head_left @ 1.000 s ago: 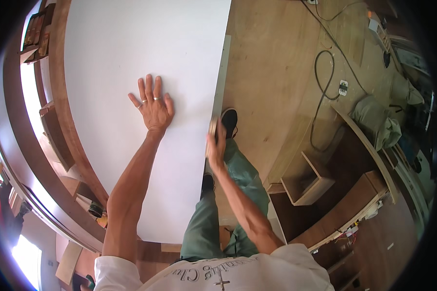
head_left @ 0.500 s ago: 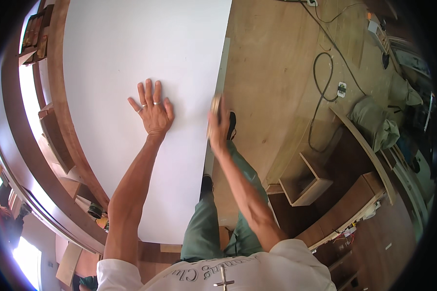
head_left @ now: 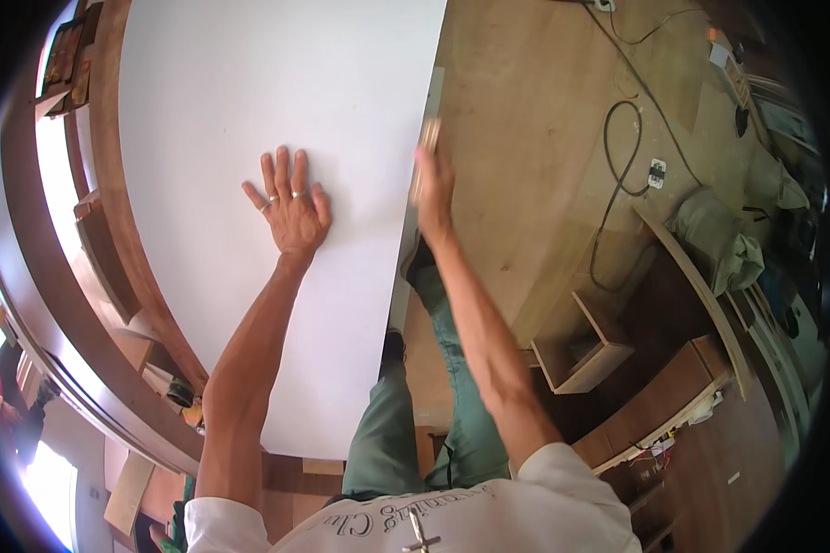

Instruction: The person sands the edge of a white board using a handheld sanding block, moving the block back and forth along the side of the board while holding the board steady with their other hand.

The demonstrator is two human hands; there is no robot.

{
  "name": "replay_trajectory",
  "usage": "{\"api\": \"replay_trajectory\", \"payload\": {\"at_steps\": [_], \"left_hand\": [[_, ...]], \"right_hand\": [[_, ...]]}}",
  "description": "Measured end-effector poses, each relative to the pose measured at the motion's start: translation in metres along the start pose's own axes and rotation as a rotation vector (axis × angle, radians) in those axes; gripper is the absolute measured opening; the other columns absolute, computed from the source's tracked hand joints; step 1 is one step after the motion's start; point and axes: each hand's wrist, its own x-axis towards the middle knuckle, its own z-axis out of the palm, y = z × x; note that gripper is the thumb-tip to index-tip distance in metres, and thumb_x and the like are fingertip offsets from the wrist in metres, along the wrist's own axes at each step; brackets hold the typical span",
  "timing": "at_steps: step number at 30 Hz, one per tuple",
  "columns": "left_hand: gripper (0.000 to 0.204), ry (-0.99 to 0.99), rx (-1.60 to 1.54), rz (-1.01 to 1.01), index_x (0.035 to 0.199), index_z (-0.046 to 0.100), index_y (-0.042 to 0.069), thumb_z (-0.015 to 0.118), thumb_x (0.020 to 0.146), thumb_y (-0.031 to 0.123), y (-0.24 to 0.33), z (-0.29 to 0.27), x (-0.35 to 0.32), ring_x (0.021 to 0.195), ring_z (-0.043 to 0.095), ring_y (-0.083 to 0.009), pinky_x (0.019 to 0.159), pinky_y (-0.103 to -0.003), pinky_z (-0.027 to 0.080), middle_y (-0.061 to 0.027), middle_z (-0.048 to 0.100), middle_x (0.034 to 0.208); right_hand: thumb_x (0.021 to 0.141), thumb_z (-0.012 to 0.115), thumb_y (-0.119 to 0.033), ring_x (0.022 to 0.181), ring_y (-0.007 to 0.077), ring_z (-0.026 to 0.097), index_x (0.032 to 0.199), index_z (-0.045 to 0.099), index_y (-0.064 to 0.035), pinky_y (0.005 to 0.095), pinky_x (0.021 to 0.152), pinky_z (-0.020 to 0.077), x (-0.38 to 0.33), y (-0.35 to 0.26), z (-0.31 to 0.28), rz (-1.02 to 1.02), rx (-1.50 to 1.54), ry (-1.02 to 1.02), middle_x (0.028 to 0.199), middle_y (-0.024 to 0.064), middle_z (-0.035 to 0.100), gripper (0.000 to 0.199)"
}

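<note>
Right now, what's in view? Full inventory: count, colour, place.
White panel: 1, white, left of centre
Block: 1, tan, by panel's right edge
Plywood surface: 1, light brown, right of panel
Cable: count unclear, black, looped on plywood
Socket blocks: 2, white, along cable
Open box: 1, brown, lower right
Cloth bundles: count unclear, grey-green, right
Long boards: at least 2, brown, left
Others: too small to tell, both rims
Shoes: 2, dark, partly hidden
Trousers: 1 pair, green, lower centre
Shirt: 1, white, bottom
Pendant: 1, silver, on shirt
Left hand: 1, bare but for silver rings, flat on panel
Right hand: 1, bare, gripping block
</note>
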Motion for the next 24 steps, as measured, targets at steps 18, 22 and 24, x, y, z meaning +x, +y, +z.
{"api": "replay_trajectory", "payload": {"at_steps": [18,22,24], "left_hand": [[0.066,0.052,-0.016,0.015,0.165,0.031,0.021,0.049,0.101,0.023,0.000,0.004,0.002,0.163,0.012,-0.0308,0.126,-0.068,-0.005,-0.0057,0.025,0.173],[0.065,0.038,0.006,0.018,0.164,0.033,0.020,0.049,0.101,0.023,-0.001,0.004,0.002,0.164,0.012,-0.0297,0.126,-0.068,-0.005,-0.0054,0.025,0.173],[0.065,0.022,0.001,0.003,0.164,0.033,0.020,0.048,0.101,0.023,-0.001,0.003,0.001,0.163,0.012,-0.0300,0.126,-0.068,-0.005,-0.0052,0.025,0.173]], "right_hand": [[0.090,0.075,-0.034,0.143,0.0404,0.044,0.163,0.037,-0.0037,0.0499,0.119,0.0366,-0.047,0.049,-0.002,-0.231,-0.383,0.100,0.154,0.0253,0.042,0.088],[0.092,0.073,-0.032,0.144,0.0379,0.044,0.163,0.038,-0.0026,0.0489,0.119,0.0362,-0.041,0.039,0.000,-0.153,-0.282,0.101,0.153,0.0247,0.044,0.085],[0.093,0.072,-0.026,0.141,0.0341,0.047,0.162,0.038,-0.0034,0.0453,0.116,0.0403,-0.001,0.004,0.007,-0.159,-0.120,0.079,0.150,0.0232,0.047,0.080]]}}
